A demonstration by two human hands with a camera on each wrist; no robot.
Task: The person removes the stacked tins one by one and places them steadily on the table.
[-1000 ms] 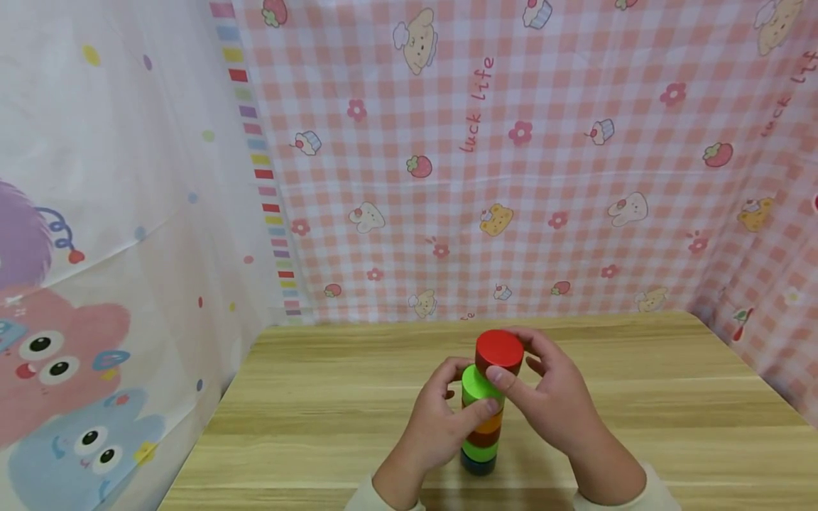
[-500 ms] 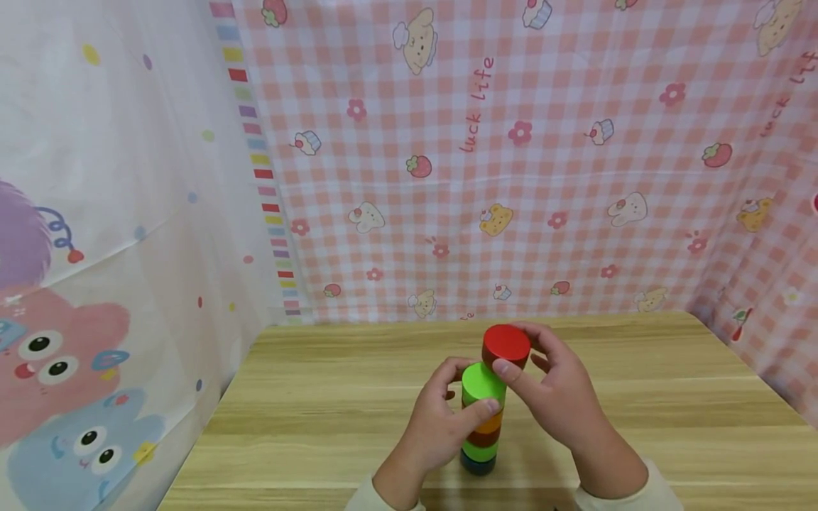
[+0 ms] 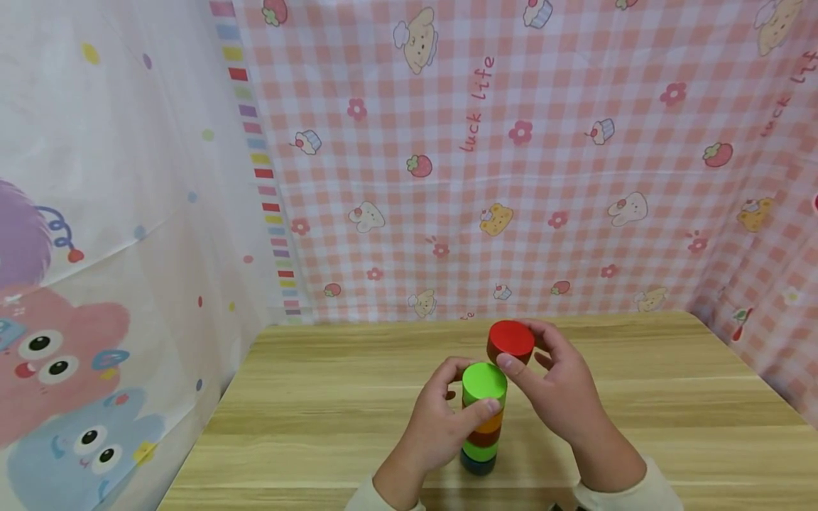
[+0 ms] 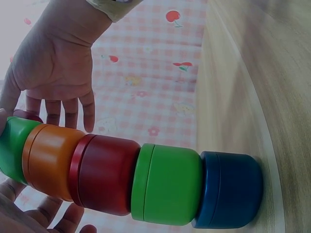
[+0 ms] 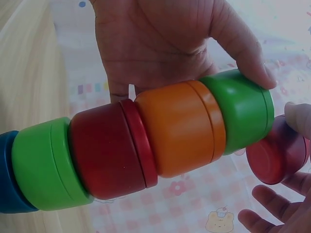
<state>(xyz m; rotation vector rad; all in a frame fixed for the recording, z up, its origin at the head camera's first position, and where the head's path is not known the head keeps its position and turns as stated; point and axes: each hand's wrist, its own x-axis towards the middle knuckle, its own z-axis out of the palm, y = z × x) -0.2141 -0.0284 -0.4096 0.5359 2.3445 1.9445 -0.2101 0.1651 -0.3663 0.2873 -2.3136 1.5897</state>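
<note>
Small lidded jars stand in an upright stack. From the bottom come a blue jar (image 4: 232,190), a green jar (image 4: 170,185), a dark red jar (image 5: 109,150), an orange jar (image 5: 177,128) and an upper green jar (image 3: 483,383). My left hand (image 3: 444,419) grips the stack at the upper green jar, thumb on the near side and fingers round the far side. My right hand (image 3: 562,390) pinches a loose red jar (image 3: 510,341) between thumb and fingers. That jar is held up and to the right of the stack's top, apart from it in the right wrist view.
The stack stands on a wood-grain table (image 3: 307,426). Behind the table hangs a pink checked cloth (image 3: 549,177), which continues on the right. A white cloth (image 3: 160,284) with cartoon figures hangs along the left side.
My right hand has moved the red jar up and to the right, away from the upper green jar's top, which now shows fully. My left hand has stayed in place on the stack.
</note>
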